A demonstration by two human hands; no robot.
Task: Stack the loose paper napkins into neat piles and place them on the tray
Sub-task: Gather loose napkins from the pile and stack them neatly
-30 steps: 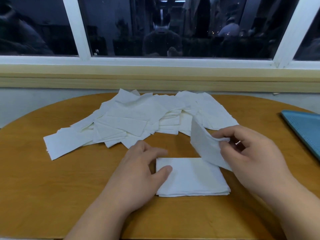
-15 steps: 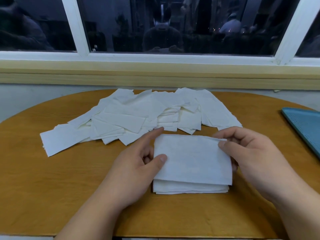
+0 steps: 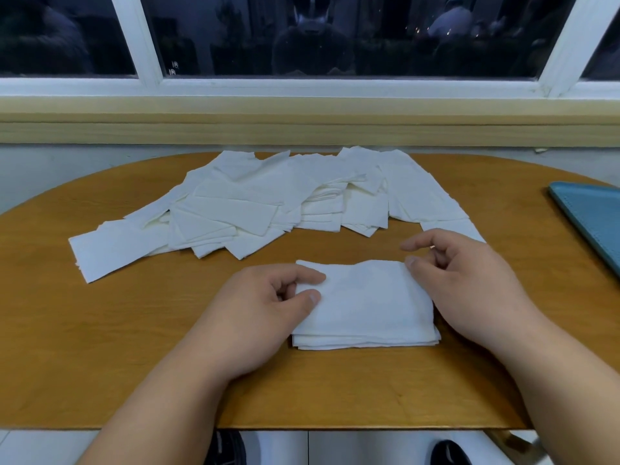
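Observation:
A neat stack of white paper napkins point(image 3: 365, 310) lies on the wooden table point(image 3: 100, 347) in front of me. My left hand point(image 3: 258, 317) is at the stack's left edge, thumb and forefinger curled onto the top napkin there. My right hand point(image 3: 469, 286) sits at the right edge. Its thumb tip touches the top napkin's far right corner, and its forefinger is lifted clear with the fingers loosely curled. A spread heap of loose napkins point(image 3: 268, 203) lies farther back. The blue tray point(image 3: 593, 223) shows at the right edge of the view and has nothing visible on it.
The table's far side runs along a wall with a pale wooden sill point(image 3: 302, 125) and a dark window above. Bare wood lies between the stack and the tray. Dark shoes point(image 3: 446, 453) show below the table's near edge.
The napkin my right hand carried from the heap now lies flat on top of the stack. My right hand has let it go, and my left hand has shifted onto its left edge.

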